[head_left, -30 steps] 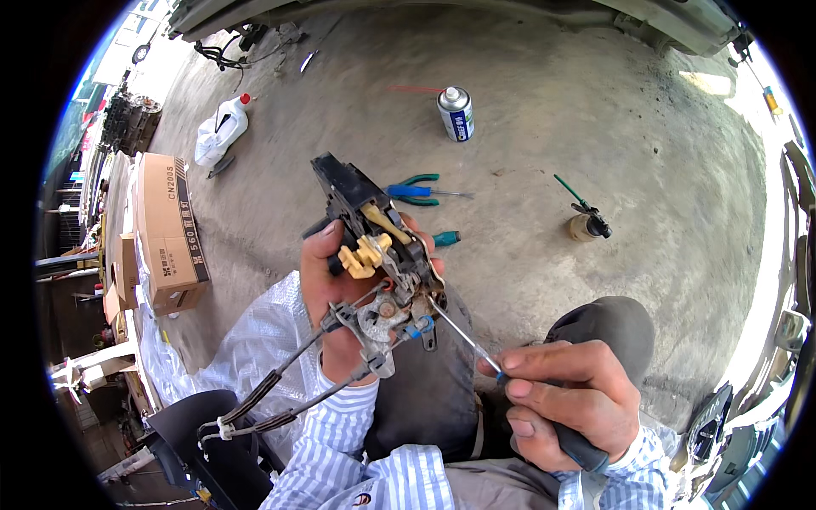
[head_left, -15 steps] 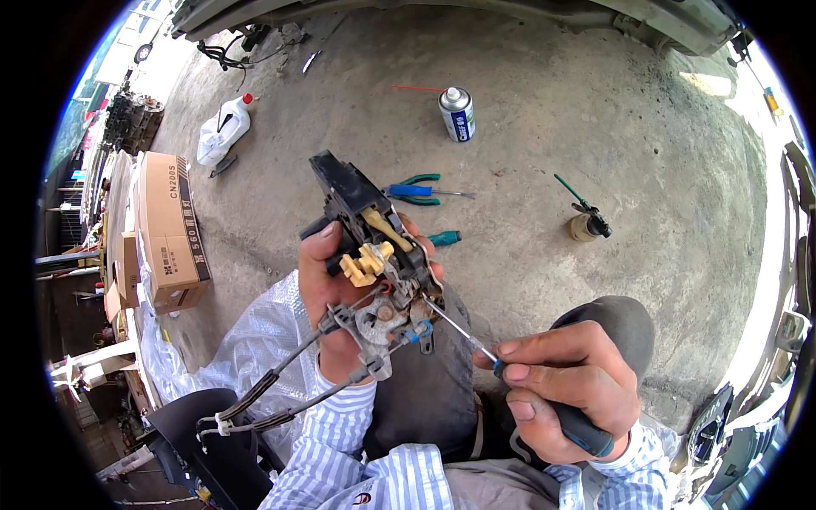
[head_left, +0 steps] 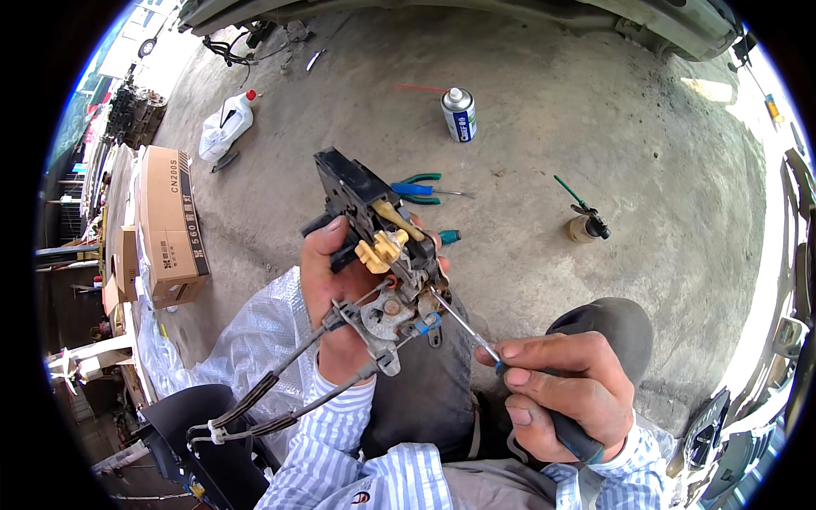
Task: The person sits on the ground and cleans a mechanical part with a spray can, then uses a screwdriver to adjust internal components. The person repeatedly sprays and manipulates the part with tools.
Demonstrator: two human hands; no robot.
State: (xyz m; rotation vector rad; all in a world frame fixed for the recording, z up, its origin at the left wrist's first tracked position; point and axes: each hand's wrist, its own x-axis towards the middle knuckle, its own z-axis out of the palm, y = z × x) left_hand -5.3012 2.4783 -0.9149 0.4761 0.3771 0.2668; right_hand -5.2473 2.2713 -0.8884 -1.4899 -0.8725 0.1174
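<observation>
A car door latch [head_left: 393, 310] with a black plastic housing, pale yellow levers and two cables is raised above my lap. My left hand [head_left: 326, 268] is closed around it from below and behind, so part of the fingers is hidden. The cables [head_left: 327, 399] hang off toward the lower left. In my right hand [head_left: 578, 382] is a screwdriver [head_left: 463, 325] with a dark handle, pinched near the collar by the fingertips. Its metal shaft points up and left, and the tip meets the latch beside the metal plate; exact contact is too small to tell.
On the concrete floor lie green-handled pliers and a blue-handled screwdriver [head_left: 412, 189], with a spray can [head_left: 459, 115] beyond. An oil can [head_left: 585, 225] stands to the right. At left are a white jug [head_left: 226, 127], a cardboard box [head_left: 170, 229] and bubble wrap [head_left: 255, 327].
The latch has tilted slightly and shifted a little to the right in my left hand. The screwdriver tip stays at the latch, and my right hand has turned a little.
</observation>
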